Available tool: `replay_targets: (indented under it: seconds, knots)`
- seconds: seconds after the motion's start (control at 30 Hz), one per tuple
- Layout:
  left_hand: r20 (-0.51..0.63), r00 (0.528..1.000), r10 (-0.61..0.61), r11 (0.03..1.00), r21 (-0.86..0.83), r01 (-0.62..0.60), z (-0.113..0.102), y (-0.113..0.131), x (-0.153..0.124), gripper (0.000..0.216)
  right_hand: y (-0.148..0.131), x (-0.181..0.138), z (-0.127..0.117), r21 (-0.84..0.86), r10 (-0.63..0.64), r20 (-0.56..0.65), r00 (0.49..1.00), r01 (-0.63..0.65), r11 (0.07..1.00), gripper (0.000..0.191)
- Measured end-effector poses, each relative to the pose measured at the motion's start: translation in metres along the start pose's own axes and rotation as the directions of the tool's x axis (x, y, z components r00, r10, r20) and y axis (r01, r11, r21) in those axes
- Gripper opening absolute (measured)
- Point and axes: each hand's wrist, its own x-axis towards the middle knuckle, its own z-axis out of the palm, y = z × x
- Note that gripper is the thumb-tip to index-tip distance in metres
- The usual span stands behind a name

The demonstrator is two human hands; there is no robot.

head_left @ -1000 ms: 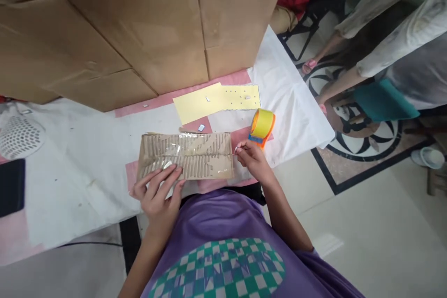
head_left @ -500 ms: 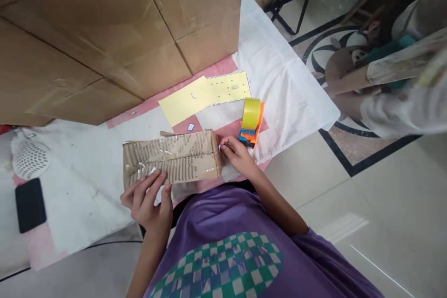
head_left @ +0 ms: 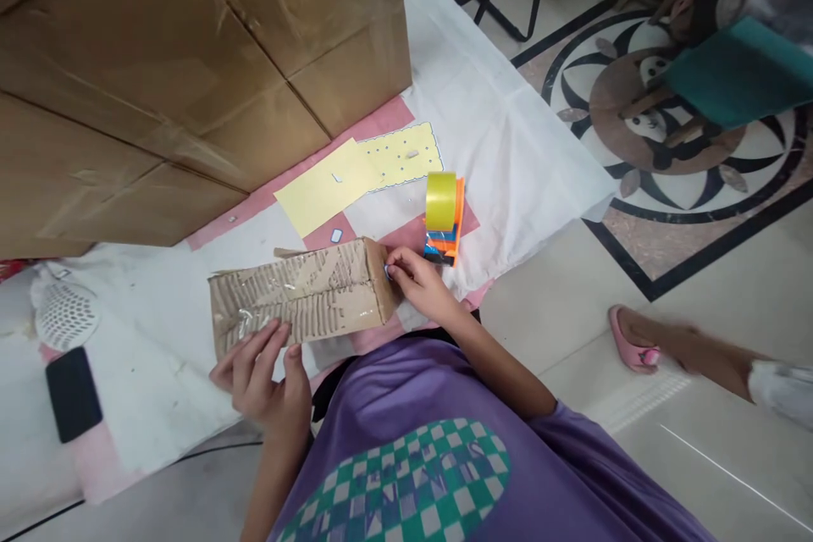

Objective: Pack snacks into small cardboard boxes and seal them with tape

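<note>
A shallow cardboard box point(head_left: 311, 284) lies in front of me, its top face lined with brown corrugated strips and shiny clear tape. My left hand point(head_left: 270, 377) rests its outstretched fingertips on the near left edge, thumb apart. At the box's right end, my right hand point(head_left: 419, 284) has thumb and forefinger pinched on a small white piece with a blue edge point(head_left: 388, 271), against or very close to the cardboard. A similar blue-edged white paper piece point(head_left: 336, 235) lies just beyond the box. Right of it stands an orange and blue tape dispenser point(head_left: 459, 220) with a yellow tape roll point(head_left: 440, 201).
Large cardboard boxes point(head_left: 209, 59) wall off the far left. Yellow paper sheets point(head_left: 327, 186) lie before them. At left are a black phone point(head_left: 73, 394) and a white perforated object point(head_left: 68, 316). Another person's slippered foot point(head_left: 635, 340) and a teal stool point(head_left: 743, 72) are at right.
My view has shifted slightly. Both hands keep nearly the same places at the box. The other person has stepped nearer along the right side, uncovering the floor pattern and the teal stool.
</note>
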Motion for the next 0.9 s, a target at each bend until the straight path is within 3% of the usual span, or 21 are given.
replay_targets:
  seconds: [0.23, 0.43, 0.63, 0.8, 0.9]
  knots:
    - [0.031, 0.995, -0.100, 0.994, 0.054, 0.098, -0.001, 0.005, 0.001, 0.020, 0.003, 0.003, 0.008, 0.042, 0.046, -0.084, 0.995, -0.043, 0.998, 0.005]
    - [0.024, 0.999, -0.029, 0.999, 0.030, 0.029, 0.000, 0.003, 0.000, 0.021, -0.001, -0.003, 0.013, -0.022, -0.036, -0.238, 0.971, 0.032, 0.999, 0.007]
    - [0.036, 0.999, -0.022, 0.999, 0.044, 0.021, -0.001, 0.004, -0.007, 0.022, 0.010, -0.022, 0.020, 0.021, -0.146, -0.206, 0.968, 0.153, 0.988, 0.022]
    - [0.056, 0.998, 0.034, 0.998, 0.055, -0.037, -0.004, -0.003, -0.010, 0.027, 0.012, -0.041, 0.022, -0.001, -0.108, -0.087, 0.990, 0.108, 0.994, 0.041]
    - [-0.011, 0.988, 0.151, 0.985, 0.084, -0.150, 0.006, -0.021, -0.011, 0.036, 0.017, -0.045, 0.025, 0.006, -0.067, -0.126, 0.990, 0.068, 0.998, 0.045]
